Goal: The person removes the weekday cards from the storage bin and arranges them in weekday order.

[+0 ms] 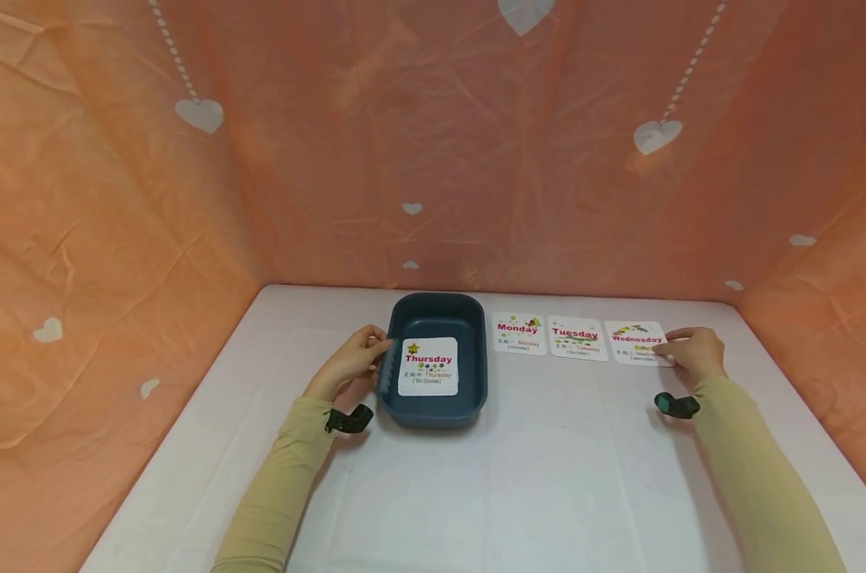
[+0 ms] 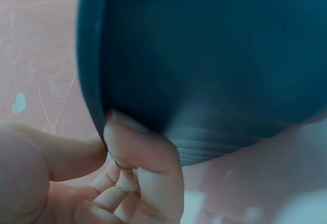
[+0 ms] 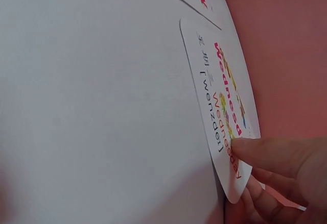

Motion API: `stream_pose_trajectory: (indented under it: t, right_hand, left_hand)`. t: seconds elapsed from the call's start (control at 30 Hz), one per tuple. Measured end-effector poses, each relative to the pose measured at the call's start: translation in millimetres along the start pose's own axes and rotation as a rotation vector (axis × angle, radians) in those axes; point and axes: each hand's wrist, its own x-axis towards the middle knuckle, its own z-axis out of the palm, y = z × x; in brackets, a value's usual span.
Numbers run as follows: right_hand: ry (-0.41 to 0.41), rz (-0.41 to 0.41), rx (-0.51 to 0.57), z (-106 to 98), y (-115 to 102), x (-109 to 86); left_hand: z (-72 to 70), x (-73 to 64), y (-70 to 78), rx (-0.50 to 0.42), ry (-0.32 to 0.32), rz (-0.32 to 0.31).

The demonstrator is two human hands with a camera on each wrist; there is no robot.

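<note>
A dark blue plastic bin (image 1: 433,418) stands on the table with a white Thursday card (image 1: 428,383) in it. My left hand (image 1: 352,362) pinches the bin's left rim between thumb and index finger, as the left wrist view shows close up. At the right end of a row of cards lies the Wednesday card (image 1: 629,356). Its right edge is pinched by my right hand (image 1: 694,354); in the right wrist view the thumb (image 3: 265,155) lies on the printed face and the other fingers are at the card's edge and partly hidden.
The Monday card (image 1: 519,344) and the Tuesday card (image 1: 578,350) lie face up between the bin and the Wednesday card. An orange cloth (image 1: 476,239) with pale hearts hangs behind the white table (image 1: 548,477) and on both sides.
</note>
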Motion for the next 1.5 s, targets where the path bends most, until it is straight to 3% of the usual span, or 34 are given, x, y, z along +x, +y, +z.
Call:
stream_pose_trajectory:
  t: [0.67,0.93,1.1,1.33,1.5]
  right_hand:
    - [0.124,-0.014,-0.050,9.1,-4.3,-4.4]
    - [0.182,-0.099,0.017,19.0,-22.5,-6.8]
    - [0.078,-0.125,0.090,29.1,-49.5,-18.8]
    - [-0.109,-0.216,0.289,51.5,-81.9,-37.1]
    - [-0.202,-0.241,0.351,66.5,-105.2,-47.4]
  left_hand:
    - [1.1,0.6,-0.1,-0.011,-0.006,0.008]
    - [0.4,1.8,-1.6,0.008,-0.003,-0.002]
    - [0.4,1.4,0.2,0.011,-0.005,0.004]
    - [0.3,-0.2,1.1,0.016,-0.008,0.005]
    - [0.2,0.5,1.3,0.009,-0.008,0.000]
